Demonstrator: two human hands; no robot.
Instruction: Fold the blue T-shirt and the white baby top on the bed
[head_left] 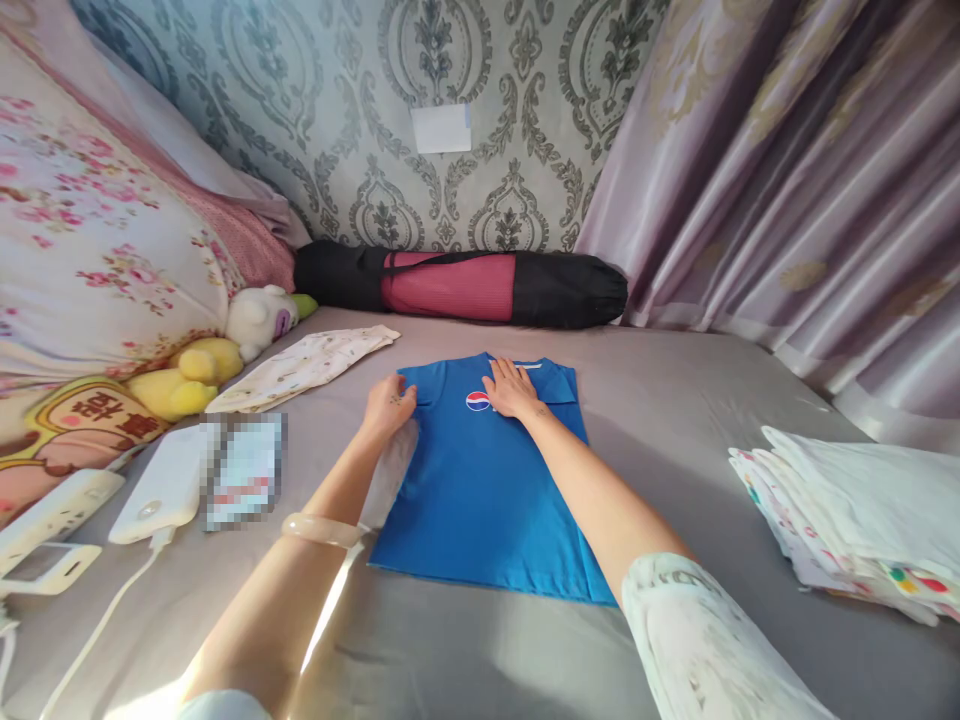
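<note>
- From my distant seat I see one blue shirt [487, 500] lying front up mid-bed, its collar toward the far edge of the bed [675, 400] and its hem toward the near edge.
- I judge things part-way: the shirt is spread flat, but its body is not yet folded over; the pile of clothes [855, 510] by the right edge looks folded already.
- My left hand [391, 402] curls at the sleeve on its side; I cannot tell whether it pinches fabric.
- My right hand [513, 388] rests flat, palm down, just below the collar, pinching nothing (it may hide some print beside the round logo [477, 401]).
- Counting, I get one shirt, one pile (its layers defeat me), one pale patterned cloth [307, 368] left of the shirt, and one rolled bag [450, 285] along the far edge.
</note>
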